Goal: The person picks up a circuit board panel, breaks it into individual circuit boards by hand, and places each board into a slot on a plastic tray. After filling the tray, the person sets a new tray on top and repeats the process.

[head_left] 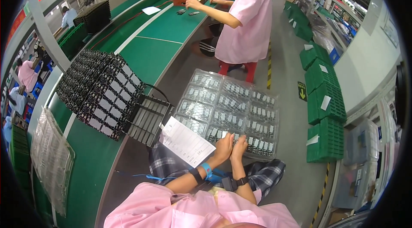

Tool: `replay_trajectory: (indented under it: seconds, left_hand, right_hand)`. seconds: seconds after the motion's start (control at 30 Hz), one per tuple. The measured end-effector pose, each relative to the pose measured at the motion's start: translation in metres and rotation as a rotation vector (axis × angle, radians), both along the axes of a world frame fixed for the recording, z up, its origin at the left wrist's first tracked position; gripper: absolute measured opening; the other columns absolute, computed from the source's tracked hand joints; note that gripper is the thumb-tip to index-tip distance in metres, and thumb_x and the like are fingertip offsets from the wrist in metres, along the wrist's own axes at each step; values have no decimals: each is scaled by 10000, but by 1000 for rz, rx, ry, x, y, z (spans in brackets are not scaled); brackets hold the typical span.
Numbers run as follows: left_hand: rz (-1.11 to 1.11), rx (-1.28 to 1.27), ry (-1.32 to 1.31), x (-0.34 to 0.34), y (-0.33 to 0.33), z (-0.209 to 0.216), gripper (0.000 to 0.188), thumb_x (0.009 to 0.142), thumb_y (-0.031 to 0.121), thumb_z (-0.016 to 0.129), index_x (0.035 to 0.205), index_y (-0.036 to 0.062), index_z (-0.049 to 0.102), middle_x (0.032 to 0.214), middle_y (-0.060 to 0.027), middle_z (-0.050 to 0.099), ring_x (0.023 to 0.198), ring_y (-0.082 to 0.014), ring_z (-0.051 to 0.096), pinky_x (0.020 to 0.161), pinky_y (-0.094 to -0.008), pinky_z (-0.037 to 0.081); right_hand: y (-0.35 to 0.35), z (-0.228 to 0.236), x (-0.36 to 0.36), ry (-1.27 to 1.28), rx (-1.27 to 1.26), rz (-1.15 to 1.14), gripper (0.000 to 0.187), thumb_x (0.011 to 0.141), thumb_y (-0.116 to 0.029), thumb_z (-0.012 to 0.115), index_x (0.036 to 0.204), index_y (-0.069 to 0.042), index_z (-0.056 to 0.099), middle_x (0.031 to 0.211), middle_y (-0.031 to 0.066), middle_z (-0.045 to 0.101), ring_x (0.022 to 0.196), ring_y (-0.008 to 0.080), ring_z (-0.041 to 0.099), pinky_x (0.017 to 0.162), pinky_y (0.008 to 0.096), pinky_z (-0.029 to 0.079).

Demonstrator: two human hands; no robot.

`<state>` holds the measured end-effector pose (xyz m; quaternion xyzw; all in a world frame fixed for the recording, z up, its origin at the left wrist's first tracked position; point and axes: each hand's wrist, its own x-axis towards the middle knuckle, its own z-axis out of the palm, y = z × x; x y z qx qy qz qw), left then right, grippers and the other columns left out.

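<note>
A clear plastic tray (222, 83) split into compartments lies in front of me, with rows of small dark parts with silvery tops (227, 120) in it. Over its near edge my left hand (223, 145) and my right hand (238, 147) are close together, fingers curled in. Whatever they hold, if anything, is hidden by the fingers. A white printed sheet (189, 143) lies at the tray's near left corner, beside my left hand. My left wrist wears a black band and a blue strap; a dark watch is on my right wrist.
Left on the green workbench (159, 45) stands a big stack of black circuit board panels (96, 86), with a dark slotted frame (148, 118) beside it. Stacked empty clear trays (51, 159) lean nearby. A co-worker (246, 18) stands ahead. Green crates (327, 103) line the right.
</note>
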<state>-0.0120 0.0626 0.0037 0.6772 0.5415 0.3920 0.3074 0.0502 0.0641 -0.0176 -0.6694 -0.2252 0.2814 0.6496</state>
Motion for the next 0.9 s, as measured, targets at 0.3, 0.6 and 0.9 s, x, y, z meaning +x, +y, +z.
replay_trajectory:
  seconds: [0.3,0.6,0.9]
  left_hand:
    - [118,-64,-190,-6,9,-23,378,878,274,295,712,-25,455,613,-216,475,579,-400,451,493,-417,326]
    - [81,-706,-579,-38,30,-63,296,844,253,347,699,39,493,539,-90,475,483,-210,466,464,-324,351]
    - [-137,-942,-658,-36,26,-70,401,718,170,474,1091,37,410,851,-116,579,642,-179,529,571,-331,432]
  right_hand:
    - [-3,-30,26,515,-113,217,419,830,-459,348,618,-107,426,478,-13,382,458,110,422,401,249,329]
    - [-41,-31,117,988,-170,221,252,775,-379,510,828,-133,498,664,17,498,583,155,479,498,349,401]
    - [-14,-19,228,-261,-149,124,397,693,54,464,1083,-21,462,1074,143,497,1023,209,463,874,282,335]
